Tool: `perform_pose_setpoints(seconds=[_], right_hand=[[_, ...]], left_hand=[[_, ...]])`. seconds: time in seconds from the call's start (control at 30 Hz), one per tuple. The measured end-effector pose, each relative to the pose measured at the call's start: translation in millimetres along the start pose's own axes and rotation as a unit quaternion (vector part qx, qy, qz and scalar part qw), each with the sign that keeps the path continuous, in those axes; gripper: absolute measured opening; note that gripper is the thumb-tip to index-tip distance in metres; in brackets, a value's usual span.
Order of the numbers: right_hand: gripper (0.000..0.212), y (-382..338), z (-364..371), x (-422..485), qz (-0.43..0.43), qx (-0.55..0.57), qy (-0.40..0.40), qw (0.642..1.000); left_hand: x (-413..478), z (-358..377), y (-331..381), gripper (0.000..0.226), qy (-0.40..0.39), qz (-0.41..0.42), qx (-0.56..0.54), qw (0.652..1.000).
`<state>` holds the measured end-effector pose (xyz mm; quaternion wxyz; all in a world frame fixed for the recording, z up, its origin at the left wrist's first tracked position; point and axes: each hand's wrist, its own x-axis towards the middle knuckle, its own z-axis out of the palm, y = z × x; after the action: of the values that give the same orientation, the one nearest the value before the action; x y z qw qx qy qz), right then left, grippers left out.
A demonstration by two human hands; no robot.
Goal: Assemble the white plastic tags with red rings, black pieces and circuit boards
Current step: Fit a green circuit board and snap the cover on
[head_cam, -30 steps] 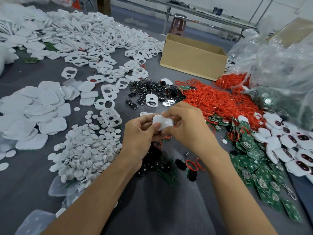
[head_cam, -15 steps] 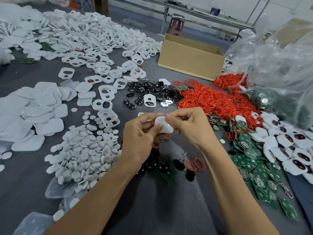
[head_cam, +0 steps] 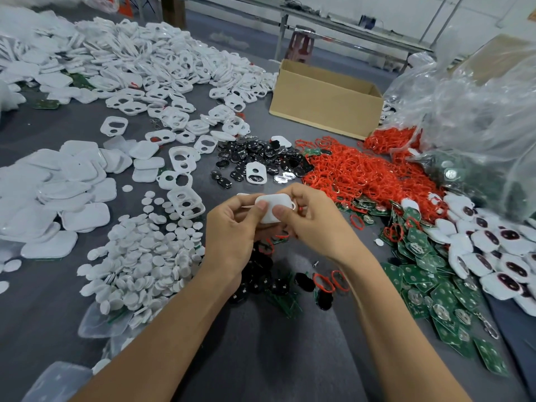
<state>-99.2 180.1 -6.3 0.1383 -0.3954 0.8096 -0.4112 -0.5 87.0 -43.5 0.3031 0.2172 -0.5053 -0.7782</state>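
Observation:
Both hands hold one white plastic tag (head_cam: 274, 206) above the grey table, its smooth back facing me. My left hand (head_cam: 232, 230) grips its left side with the thumb on top. My right hand (head_cam: 313, 219) pinches its right side, thumb on the near edge; a bit of red shows at the tag's right end. Red rings (head_cam: 362, 172) lie heaped behind the hands. Black pieces (head_cam: 261, 161) are piled beyond the tag, and more lie under my wrists. Green circuit boards (head_cam: 429, 285) spread out to the right.
White frames (head_cam: 174, 71) cover the far left, white back covers (head_cam: 58, 192) the left, small white discs (head_cam: 145, 250) the near left. A cardboard box (head_cam: 324, 103) stands behind the rings, a clear plastic bag (head_cam: 470, 117) at the right. Assembled tags (head_cam: 493, 250) lie far right.
Both hands have kept hold of the white tag and turned it slightly between the fingers; the view has shifted a little.

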Motion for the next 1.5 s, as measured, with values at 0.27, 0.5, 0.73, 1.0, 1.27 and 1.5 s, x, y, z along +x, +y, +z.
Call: perform_pose_setpoints(seconds=[0.27,0.5,0.73,1.0,1.27,1.5], right_hand=[[0.015,0,1,2,0.046,0.088,0.062,0.993],[0.018,-2,1,2,0.023,0.109,0.033,0.993],[0.011,-11,12,-3,0.002,0.073,0.11,0.991],[0.015,-15,-2,-4,0.1,0.407,-0.067,0.906],[0.029,-2,1,-2,0.122,0.48,-0.073,0.866],[0.034,1,2,-4,0.099,0.404,-0.102,0.904]], left_hand=[[-5,5,-1,0.008,-0.054,-0.018,0.011,0.998],[-6,4,4,0.013,-0.051,-0.015,0.023,0.998],[-7,-3,2,0.023,0.035,0.173,0.242,0.954],[-4,-4,0,0.052,-0.016,0.28,0.338,0.898],[-2,-6,6,0.052,0.061,0.139,0.197,0.969],[-2,-5,8,0.03,0.078,0.123,0.165,0.975]])
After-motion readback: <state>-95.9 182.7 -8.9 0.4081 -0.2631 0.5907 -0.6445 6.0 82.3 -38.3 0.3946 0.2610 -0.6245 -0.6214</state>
